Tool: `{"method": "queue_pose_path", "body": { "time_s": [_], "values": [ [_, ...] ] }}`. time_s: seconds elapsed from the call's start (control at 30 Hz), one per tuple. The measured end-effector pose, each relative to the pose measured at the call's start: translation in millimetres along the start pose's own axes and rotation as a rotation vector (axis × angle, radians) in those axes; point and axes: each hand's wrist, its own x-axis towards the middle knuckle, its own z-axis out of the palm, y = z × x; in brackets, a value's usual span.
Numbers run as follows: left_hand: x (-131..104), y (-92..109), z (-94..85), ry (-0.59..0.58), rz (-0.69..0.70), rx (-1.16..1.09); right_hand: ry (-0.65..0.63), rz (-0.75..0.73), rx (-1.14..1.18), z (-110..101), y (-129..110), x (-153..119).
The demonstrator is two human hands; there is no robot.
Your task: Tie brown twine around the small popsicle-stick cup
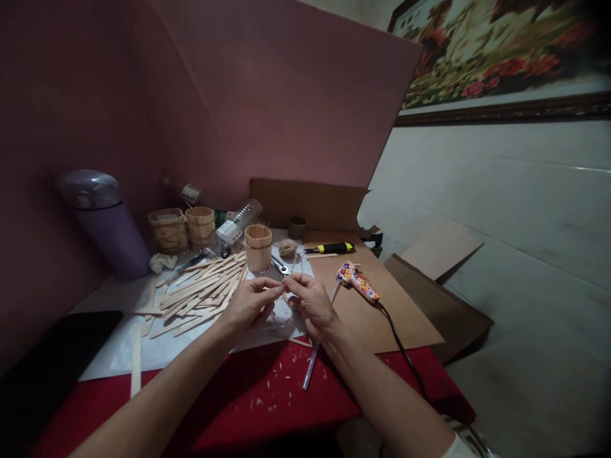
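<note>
My left hand [252,303] and my right hand [310,300] meet fingertip to fingertip over the white sheet, each in a pinch. What lies between the fingertips is too small to make out. Just behind them stands a cup of wooden sticks [258,249] with a band around it. A ball of twine [287,248] sits to its right, with a strand running down toward my right hand. Pliers [280,265] lie between the cup and my hands. Left of my left hand is a spread pile of wooden sticks [205,294].
A flowered glue gun [358,282] with a black cord and a yellow-black cutter [336,247] lie on the brown board [401,324]. A clear glue stick [311,367] crosses the red cloth [267,407]. A purple bottle [112,229], two wrapped cups [169,231] and a plastic bottle [241,221] stand behind left.
</note>
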Motion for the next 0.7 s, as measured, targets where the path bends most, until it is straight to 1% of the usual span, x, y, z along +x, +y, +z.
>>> {"method": "queue_pose_path", "body": {
  "time_s": [0.07,0.1,0.2,0.27,0.3,0.33,0.43,0.47,0.53,0.7],
  "values": [
    [2,0,-0.4,0.016,0.024,0.054,0.012,-0.057,-0.082,1,0,-1],
    [3,-1,-1.0,0.030,0.067,0.080,0.016,-0.097,-0.133,1,0,-2],
    [7,-4,-3.5,0.100,0.276,0.176,0.010,-0.263,-0.285,1,1,-2],
    [8,-3,-4.9,0.110,0.361,0.234,-0.011,-0.391,-0.347,1,2,-1],
    [7,-2,-5.2,0.090,0.361,0.242,-0.021,-0.442,-0.366,0,3,0],
    [6,-1,-5.3,0.060,0.331,0.228,-0.027,-0.477,-0.379,0,3,0],
    [0,3,-3.6,-0.027,0.174,0.114,-0.026,-0.505,-0.392,0,4,1],
    [-2,4,-2.5,-0.034,0.142,0.077,-0.020,-0.501,-0.394,-1,4,1],
    [-4,6,-0.1,-0.027,0.134,0.040,-0.010,-0.478,-0.396,-1,4,1],
    [-9,10,5.1,-0.003,0.117,0.048,-0.020,-0.409,-0.370,0,2,-2]
  ]
}}
